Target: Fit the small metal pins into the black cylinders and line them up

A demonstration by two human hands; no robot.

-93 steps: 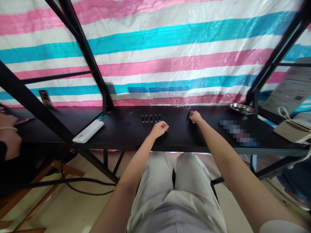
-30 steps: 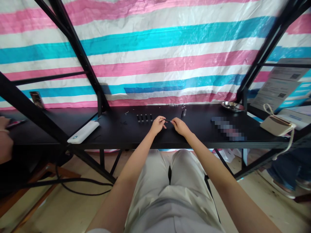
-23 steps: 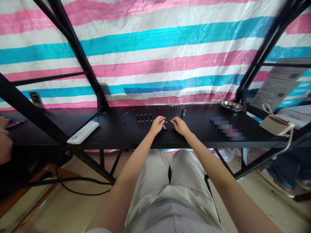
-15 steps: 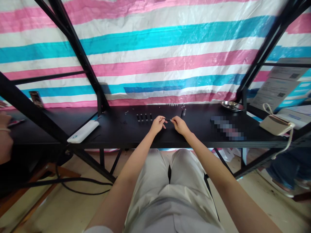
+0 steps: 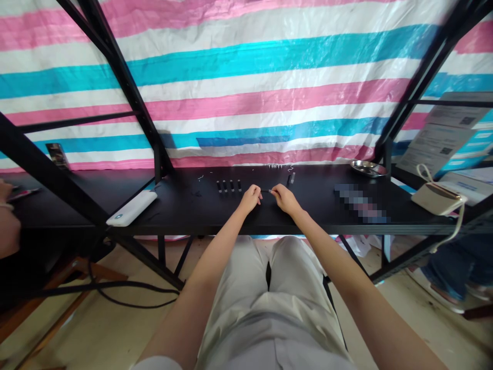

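My left hand (image 5: 251,197) and my right hand (image 5: 283,198) rest close together on the black table (image 5: 308,210), each with fingers pinched. Between them they hold a small black cylindrical part (image 5: 265,191), one hand at each end. Behind my left hand stands a row of several small black parts (image 5: 228,186). Two more small dark parts (image 5: 290,179) lie behind my right hand, and a line of tiny silver springs or pins (image 5: 274,167) sits at the table's back edge.
A white power bank (image 5: 132,207) lies on the table at left, a metal dish (image 5: 368,168) at back right, a beige device with a cord (image 5: 439,198) at far right. Black frame posts (image 5: 127,87) cross the view. Another person's hand (image 5: 6,226) shows at the left edge.
My right hand came back from the far dark parts to the middle and met my left hand on the small black part. Over the last second both hands barely moved.
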